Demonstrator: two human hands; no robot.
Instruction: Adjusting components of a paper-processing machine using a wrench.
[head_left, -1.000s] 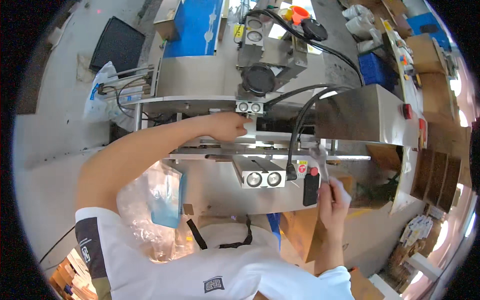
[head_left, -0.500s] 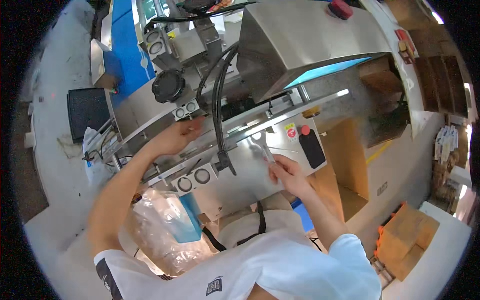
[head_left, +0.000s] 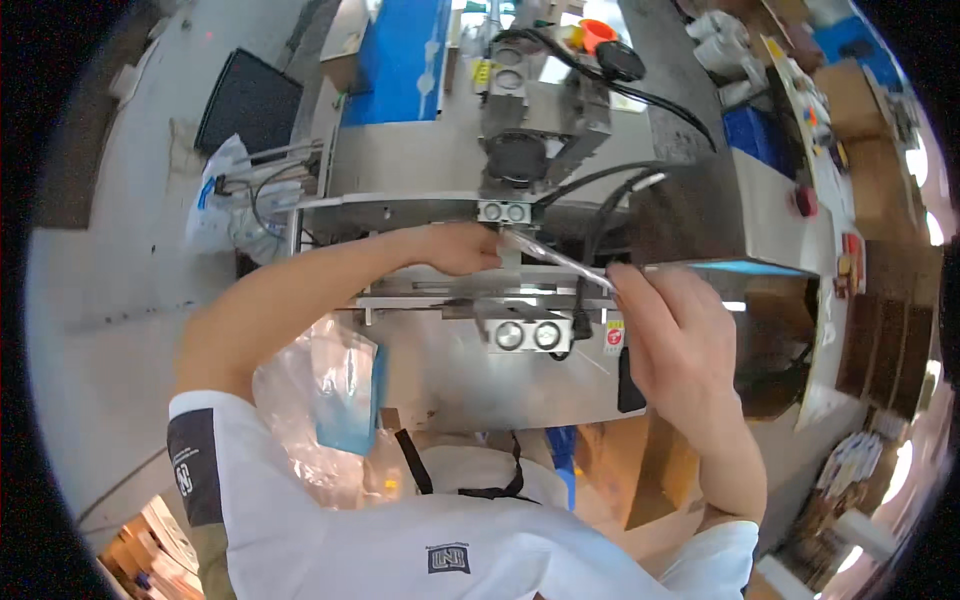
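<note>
I stand at a stainless-steel packing machine [head_left: 430, 160]. My right hand [head_left: 680, 335] pinches one end of a thin clear flat packet [head_left: 560, 262], which slants up and left across the machine's open channel [head_left: 470, 290]. My left hand [head_left: 455, 250] reaches in from the left, with its fingers curled at the packet's far end, just below a small twin-dial block [head_left: 505, 212]. Whether those fingers grip the packet is hidden.
A second twin-dial block [head_left: 525, 336] sits below the channel. Black cables [head_left: 600, 190] loop over the machine. A clear plastic bag with blue packets [head_left: 335, 400] hangs at my left side. A red button [head_left: 805, 200] and cardboard boxes [head_left: 890, 340] are on the right.
The view has swung back level. My right hand has carried the clear packet up and left until its end meets my left hand, which stays at the channel.
</note>
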